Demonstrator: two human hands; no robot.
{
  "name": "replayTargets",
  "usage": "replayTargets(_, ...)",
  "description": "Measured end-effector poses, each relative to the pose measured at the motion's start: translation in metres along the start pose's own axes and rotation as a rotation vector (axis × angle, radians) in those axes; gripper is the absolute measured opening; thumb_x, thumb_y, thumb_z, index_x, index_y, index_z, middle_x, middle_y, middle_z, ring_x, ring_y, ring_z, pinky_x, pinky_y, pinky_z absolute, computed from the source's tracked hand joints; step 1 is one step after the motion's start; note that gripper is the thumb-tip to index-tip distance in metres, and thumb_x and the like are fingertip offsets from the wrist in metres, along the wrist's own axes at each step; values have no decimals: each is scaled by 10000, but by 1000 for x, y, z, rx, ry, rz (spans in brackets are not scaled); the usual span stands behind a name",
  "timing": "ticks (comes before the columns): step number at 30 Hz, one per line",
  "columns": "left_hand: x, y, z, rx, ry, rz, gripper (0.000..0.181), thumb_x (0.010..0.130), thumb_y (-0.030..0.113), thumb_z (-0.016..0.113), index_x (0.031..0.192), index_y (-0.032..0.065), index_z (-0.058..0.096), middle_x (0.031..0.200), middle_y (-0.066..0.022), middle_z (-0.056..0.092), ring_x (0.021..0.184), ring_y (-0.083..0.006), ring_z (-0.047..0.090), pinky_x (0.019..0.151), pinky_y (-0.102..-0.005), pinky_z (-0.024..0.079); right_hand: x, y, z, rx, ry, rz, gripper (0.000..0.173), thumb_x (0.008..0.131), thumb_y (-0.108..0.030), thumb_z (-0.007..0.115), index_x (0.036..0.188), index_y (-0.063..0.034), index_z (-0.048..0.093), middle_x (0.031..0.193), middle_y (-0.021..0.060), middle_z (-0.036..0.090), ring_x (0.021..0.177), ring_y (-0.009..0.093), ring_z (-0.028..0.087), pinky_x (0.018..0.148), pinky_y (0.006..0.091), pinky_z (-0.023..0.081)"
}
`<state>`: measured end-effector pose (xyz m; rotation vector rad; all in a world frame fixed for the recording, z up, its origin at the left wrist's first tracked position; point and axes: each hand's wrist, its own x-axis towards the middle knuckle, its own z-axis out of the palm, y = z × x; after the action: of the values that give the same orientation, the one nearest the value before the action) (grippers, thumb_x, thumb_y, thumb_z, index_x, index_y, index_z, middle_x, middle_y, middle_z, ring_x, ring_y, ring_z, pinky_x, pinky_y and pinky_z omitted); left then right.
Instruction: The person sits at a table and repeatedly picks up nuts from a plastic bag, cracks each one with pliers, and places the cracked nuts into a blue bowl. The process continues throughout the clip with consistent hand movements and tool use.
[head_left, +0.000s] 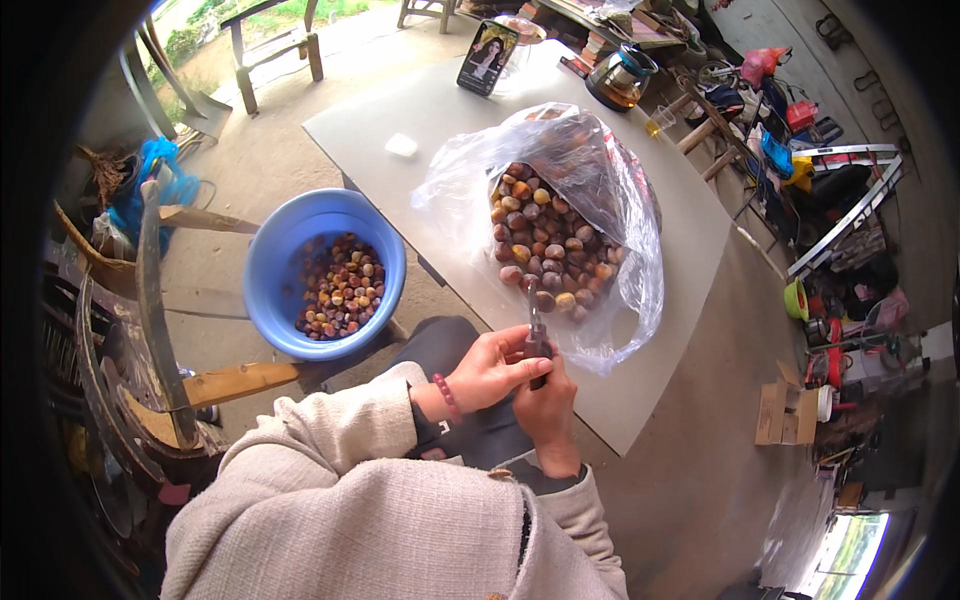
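My right hand (546, 405) grips a small dark-handled tool (538, 345), its narrow metal end pointing away from me; whether it is a knife or another tool I cannot tell. Against the handle rest the fingers and thumb of my left hand (491, 371), which wears a red bead bracelet. Just beyond the tool, plum-like fruits (553, 251) lie in the mouth of a clear plastic bag (637, 255) on the grey table (675, 337). More such fruits (345, 289) fill part of a blue plastic basin (262, 300), left of the table.
A phone (487, 58) stands upright at the table's far edge, near a glass teapot (621, 77) and a small cup (660, 120). A white item (401, 145) lies near the left corner. Wooden chairs (154, 300) stand at left. Cluttered goods and a cardboard box (786, 412) line the right.
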<state>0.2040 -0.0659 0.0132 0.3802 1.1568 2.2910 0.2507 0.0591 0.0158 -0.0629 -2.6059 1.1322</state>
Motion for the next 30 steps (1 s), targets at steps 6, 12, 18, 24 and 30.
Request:
replayTargets(6,3,1,-2,-116,0,-7,334,931,148,651,1219,5,559,1159,-80,634,1088,-155,587,984,-328,447,1,-2,-1,-155,41,-21,236,876,-148,609,1032,10,529,839,247,652,792,446,650,646,496,517)
replayTargets(12,11,9,0,-580,228,-157,465,985,498,480,1032,54,610,955,-115,655,983,-265,632,963,-404,464,3,-9,13,-524,88,-187,201,823,-153,629,883,-28,484,745,125,558,681,325,586,652,434,447)
replayTargets(18,20,13,-4,-554,441,-136,591,922,620,509,643,99,492,596,-46,479,610,-225,570,917,-445,506,-2,-20,18,-548,23,-258,254,786,-147,645,935,-15,487,843,139,560,773,311,586,699,404,432)
replayTargets(24,19,14,-7,-529,448,-98,601,911,632,519,630,105,459,570,-36,419,554,-210,494,779,-423,507,-8,-24,15,-631,-17,-174,314,747,-147,684,954,10,507,828,165,619,781,334,620,728,415,458)
replayTargets(30,18,13,-10,-518,451,-149,611,903,635,531,620,99,448,545,-34,388,517,-209,447,641,-392,475,-8,-18,17,-636,-83,-177,251,739,-141,684,867,-2,518,694,138,618,639,299,649,592,394,523)
